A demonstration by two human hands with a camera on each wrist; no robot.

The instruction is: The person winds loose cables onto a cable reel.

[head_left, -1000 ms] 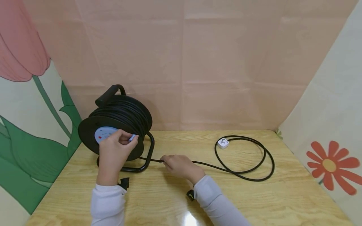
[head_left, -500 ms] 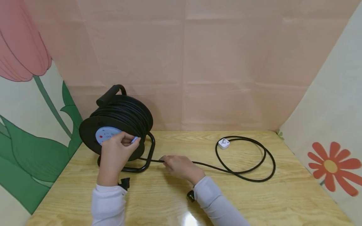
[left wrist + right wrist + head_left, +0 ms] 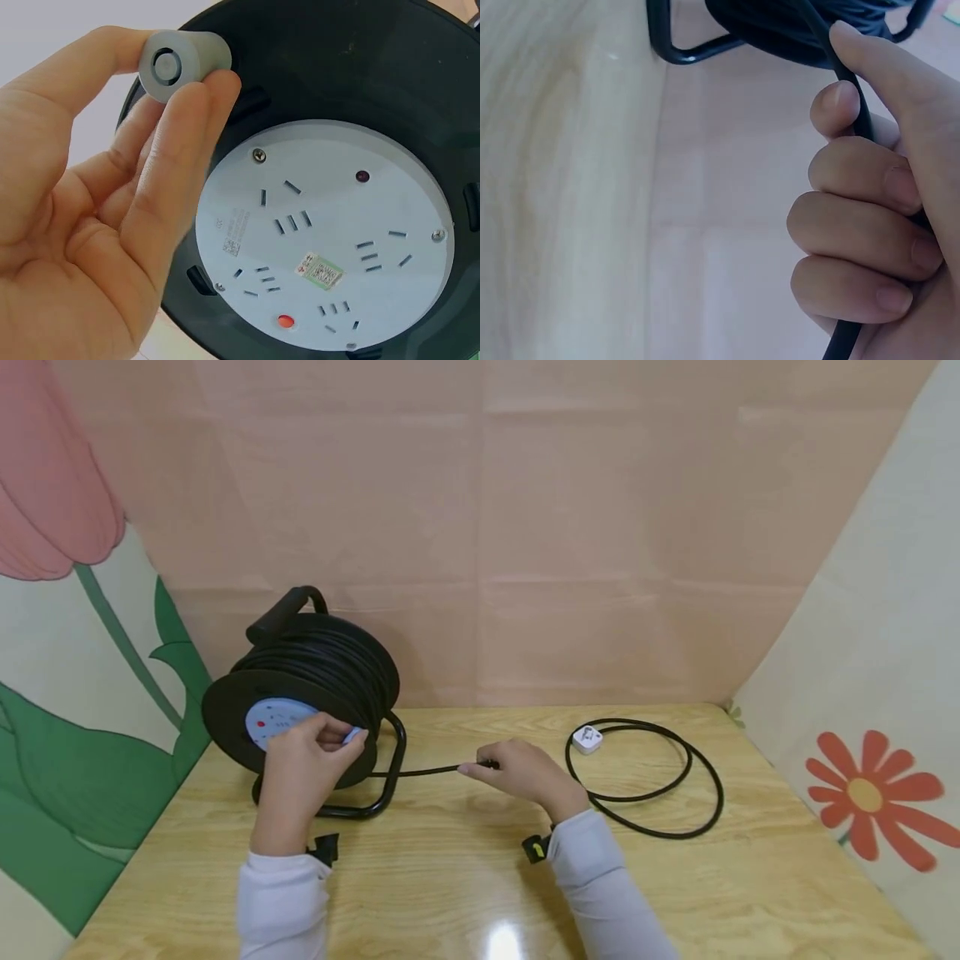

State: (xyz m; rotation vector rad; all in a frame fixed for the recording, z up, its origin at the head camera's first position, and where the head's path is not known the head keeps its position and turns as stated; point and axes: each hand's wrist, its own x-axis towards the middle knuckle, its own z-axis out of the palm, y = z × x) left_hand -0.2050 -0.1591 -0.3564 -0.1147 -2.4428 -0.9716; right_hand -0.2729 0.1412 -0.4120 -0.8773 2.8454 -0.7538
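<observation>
A black cable reel [image 3: 315, 668] stands at the left on its tubular frame, with a pale blue socket panel [image 3: 322, 232] on its near face. My left hand [image 3: 303, 768] pinches the reel's small blue-grey crank knob [image 3: 187, 64] between thumb and fingers, at the rim of the reel's side disc. From the reel's underside a black cable [image 3: 431, 772] runs right to my right hand [image 3: 528, 772]. In the right wrist view, the fingers [image 3: 862, 225] curl round that cable and the thumb lies along it. Beyond the hand, the cable continues into loose loops.
The cable's loose loops [image 3: 708, 760] lie on the wooden table [image 3: 435, 893] at the right, with a white plug [image 3: 587, 740] at their left edge. The reel's black carrying handle [image 3: 281, 614] rises at the back. A pink backdrop [image 3: 600, 543] stands behind the table.
My right hand has moved right and slightly up, away from the reel, and now grips the cable nearer the loops. My left hand keeps its pinch on the knob, almost in place.
</observation>
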